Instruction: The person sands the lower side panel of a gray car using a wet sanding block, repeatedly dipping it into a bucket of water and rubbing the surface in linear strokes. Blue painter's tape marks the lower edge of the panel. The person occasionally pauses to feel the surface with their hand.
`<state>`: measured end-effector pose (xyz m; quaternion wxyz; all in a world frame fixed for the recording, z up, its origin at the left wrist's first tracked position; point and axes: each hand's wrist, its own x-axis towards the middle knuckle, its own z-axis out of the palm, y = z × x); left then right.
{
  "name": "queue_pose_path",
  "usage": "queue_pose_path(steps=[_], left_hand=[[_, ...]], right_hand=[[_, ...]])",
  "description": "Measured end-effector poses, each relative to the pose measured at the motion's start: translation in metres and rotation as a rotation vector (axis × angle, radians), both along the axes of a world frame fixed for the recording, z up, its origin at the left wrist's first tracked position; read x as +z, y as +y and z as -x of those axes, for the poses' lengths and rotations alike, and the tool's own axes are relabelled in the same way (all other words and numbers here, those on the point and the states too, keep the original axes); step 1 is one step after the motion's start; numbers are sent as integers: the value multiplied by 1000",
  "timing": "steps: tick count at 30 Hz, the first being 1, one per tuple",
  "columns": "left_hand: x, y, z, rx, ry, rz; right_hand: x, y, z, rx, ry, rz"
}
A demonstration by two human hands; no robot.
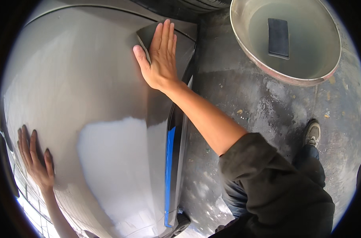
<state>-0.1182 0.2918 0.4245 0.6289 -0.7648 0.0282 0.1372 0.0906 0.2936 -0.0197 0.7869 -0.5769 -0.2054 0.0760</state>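
Observation:
My right hand (161, 59) lies flat, fingers together, pressing a dark grey sanding sheet (145, 35) against the upper part of a grey car body panel (81, 87). The sheet's edge shows beside my thumb; the rest is hidden under my palm. My left hand (34, 160) rests flat with spread fingers on the same panel at the lower left and holds nothing. A paler, dull patch (113, 166) covers the panel's lower middle.
A strip of blue tape (169, 170) runs along the panel's right edge. A round metal basin (244, 43) of water with a dark block (278, 37) in it stands on the wet concrete floor (260, 107). My shoe (312, 133) is at right.

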Motion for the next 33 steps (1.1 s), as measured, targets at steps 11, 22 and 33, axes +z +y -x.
queue_pose_path(steps=[11, 22, 33], left_hand=[[-1, -1, 2, 10, 35, 10], [11, 13, 5, -41, 46, -28], [7, 8, 3, -40, 28, -23]], right_hand=[[2, -9, 30, 22, -160, -31], [1, -29, 101, 195, 87, -52], [-4, -48, 182, 247, 39, -27]])
